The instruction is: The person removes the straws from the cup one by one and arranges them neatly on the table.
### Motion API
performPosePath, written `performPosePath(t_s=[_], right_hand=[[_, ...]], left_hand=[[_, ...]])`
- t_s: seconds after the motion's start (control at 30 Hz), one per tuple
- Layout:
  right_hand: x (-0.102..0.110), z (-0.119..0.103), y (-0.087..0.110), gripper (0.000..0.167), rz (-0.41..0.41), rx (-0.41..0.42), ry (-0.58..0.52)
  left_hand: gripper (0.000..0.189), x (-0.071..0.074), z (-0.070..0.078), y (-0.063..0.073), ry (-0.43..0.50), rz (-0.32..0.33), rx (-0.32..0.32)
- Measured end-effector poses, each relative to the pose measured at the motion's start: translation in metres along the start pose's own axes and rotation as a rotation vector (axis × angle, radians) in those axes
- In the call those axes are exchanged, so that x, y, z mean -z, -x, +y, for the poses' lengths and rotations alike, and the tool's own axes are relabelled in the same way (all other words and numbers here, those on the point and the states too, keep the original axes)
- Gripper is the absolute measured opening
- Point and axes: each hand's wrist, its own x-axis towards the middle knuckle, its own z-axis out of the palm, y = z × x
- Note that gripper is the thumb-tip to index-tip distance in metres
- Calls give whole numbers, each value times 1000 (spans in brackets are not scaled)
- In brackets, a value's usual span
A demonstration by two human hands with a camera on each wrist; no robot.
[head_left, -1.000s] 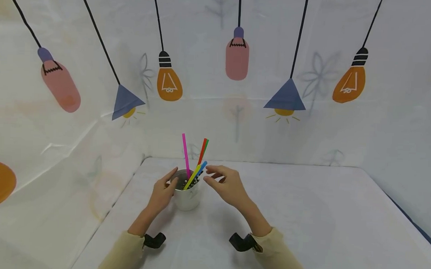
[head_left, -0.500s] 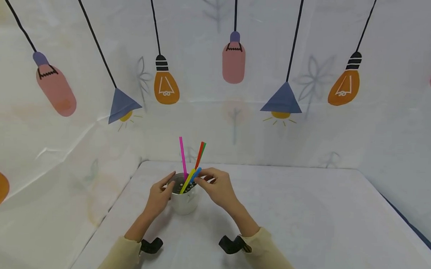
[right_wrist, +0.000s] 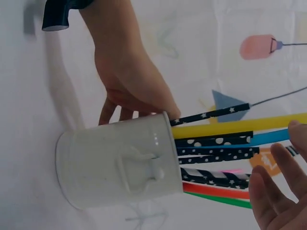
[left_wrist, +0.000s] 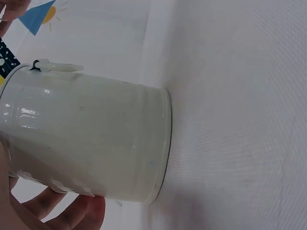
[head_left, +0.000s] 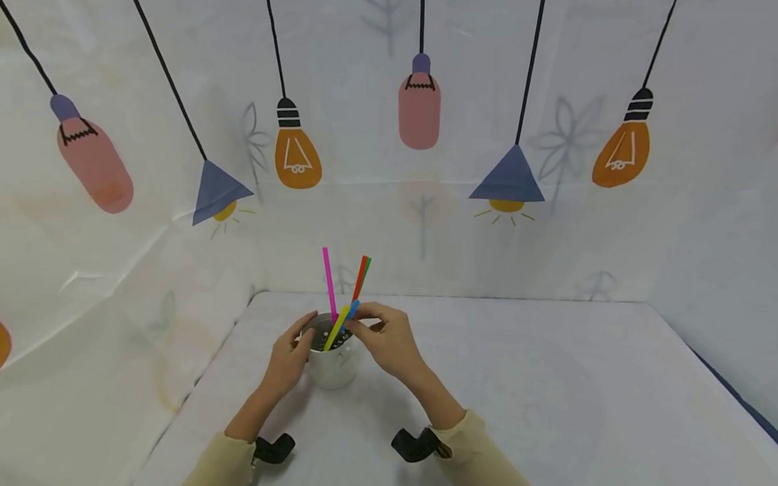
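A white pail [head_left: 333, 371] stands upright on the table with drinking straws in it. In the head view a pink straw [head_left: 329, 280], a red straw [head_left: 359, 279], a yellow straw [head_left: 336, 330] and a blue straw [head_left: 354, 308] rise above its rim. Several black-and-white patterned straws [right_wrist: 213, 178] and a green straw [right_wrist: 225, 200] show in the right wrist view. My left hand [head_left: 290, 355] holds the pail's left side, its fingers curled round the wall. With my right hand [head_left: 388, 342] I pinch the blue straw near its top; the exact contact is partly hidden.
A white table [head_left: 519, 398] stretches to the right of the pail. Behind it hangs a pale backdrop [head_left: 479, 253] printed with lamps and bulbs. Black wrist pieces [head_left: 414, 444] sit at both sleeve cuffs. The pail's small side handle [right_wrist: 144, 170] sticks out.
My right hand has moved left from beside the pail to the blue straw, and its fingers have closed there. My left hand keeps its hold on the pail. The head view has shifted slightly.
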Motion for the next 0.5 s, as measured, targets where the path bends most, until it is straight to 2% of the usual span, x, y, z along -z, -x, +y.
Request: performPosePath(t_s=[0.23,0.5], right_hand=[[20,-25,3,17,8,109,-68],[57,-30,-4,21,82,289,-171]], left_hand=[[44,1,1,0,-12,-16,-3],[44,-2,-2,0,-29,-20,35]])
